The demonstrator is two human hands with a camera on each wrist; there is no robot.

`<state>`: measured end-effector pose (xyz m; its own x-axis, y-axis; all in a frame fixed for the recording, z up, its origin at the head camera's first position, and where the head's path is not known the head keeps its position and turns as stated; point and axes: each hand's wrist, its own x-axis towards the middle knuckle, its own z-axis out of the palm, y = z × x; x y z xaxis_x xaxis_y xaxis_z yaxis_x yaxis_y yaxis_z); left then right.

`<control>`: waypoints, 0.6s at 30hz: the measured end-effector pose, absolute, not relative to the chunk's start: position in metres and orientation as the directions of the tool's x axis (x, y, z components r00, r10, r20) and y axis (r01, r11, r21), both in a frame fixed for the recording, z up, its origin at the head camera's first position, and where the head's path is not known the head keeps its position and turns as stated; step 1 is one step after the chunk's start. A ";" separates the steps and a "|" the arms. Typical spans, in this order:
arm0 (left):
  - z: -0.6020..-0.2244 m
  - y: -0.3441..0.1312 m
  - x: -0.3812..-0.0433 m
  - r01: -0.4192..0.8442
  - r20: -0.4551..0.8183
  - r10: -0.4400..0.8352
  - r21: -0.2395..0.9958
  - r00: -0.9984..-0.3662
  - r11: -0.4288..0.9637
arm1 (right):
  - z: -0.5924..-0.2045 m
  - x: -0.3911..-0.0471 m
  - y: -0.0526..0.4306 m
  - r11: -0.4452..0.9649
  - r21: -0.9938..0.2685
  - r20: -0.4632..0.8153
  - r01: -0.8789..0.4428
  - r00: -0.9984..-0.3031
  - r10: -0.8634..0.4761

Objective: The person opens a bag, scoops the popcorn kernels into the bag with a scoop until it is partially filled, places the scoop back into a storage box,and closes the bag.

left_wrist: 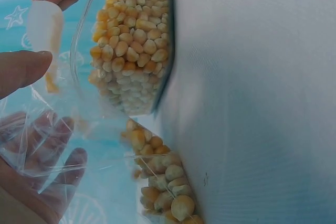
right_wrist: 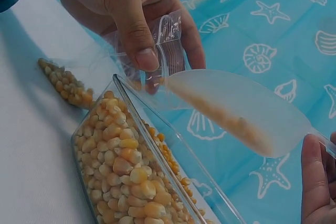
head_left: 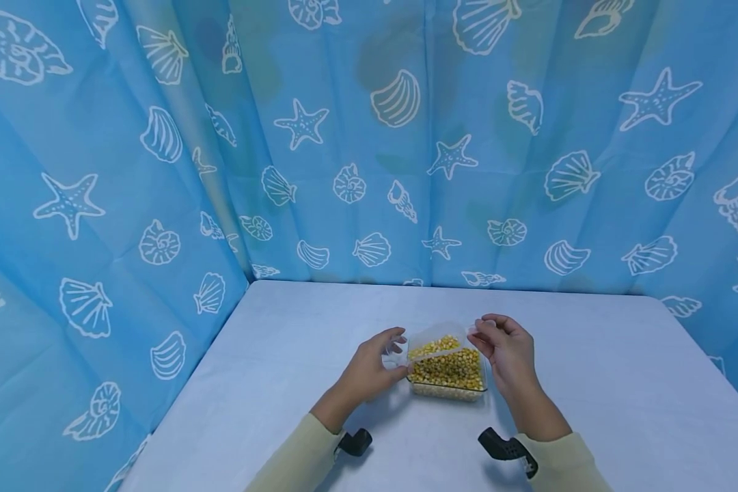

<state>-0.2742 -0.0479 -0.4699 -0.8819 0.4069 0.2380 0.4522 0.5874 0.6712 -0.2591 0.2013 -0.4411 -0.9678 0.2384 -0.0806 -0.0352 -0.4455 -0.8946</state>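
A clear rectangular container [head_left: 485, 376] full of yellow corn kernels [head_left: 452, 372] stands on the table. My left hand [head_left: 369, 365], at its left side, holds a clear zip bag [right_wrist: 170, 45] by its mouth, with the thumb on one side and fingers behind the plastic. Kernels [right_wrist: 65, 85] fill the bag's lower end, beside the container. My right hand [head_left: 509, 355] pinches the handle of a translucent white scoop [right_wrist: 231, 93] at the container's far right. The scoop lies over the container with its tip at the bag's mouth, and kernels show through its wall.
A white cloth [head_left: 283, 342] covers the table. Behind and to the left hangs a blue curtain [head_left: 357, 137] printed with shells and starfish. Black wrist camera mounts [head_left: 504, 445] sit on both forearms, close over the cloth.
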 end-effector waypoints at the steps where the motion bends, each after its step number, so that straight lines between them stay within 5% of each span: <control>1: -0.470 -0.048 -0.274 0.450 0.236 0.406 0.672 -0.883 0.588 | -0.441 -0.259 0.201 -0.442 -0.896 -0.078 -0.036 -0.968 0.238; 18: -0.468 -0.047 -0.273 0.436 0.225 0.397 0.678 -0.890 0.592 | -0.441 -0.255 0.200 -0.381 -0.915 0.050 -0.134 -0.974 0.222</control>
<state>-0.2726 -0.0471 -0.4682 -0.8896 0.3972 0.2254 0.4360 0.5918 0.6780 -0.2548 0.1998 -0.4411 -0.9737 0.2223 0.0502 -0.1342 -0.3812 -0.9147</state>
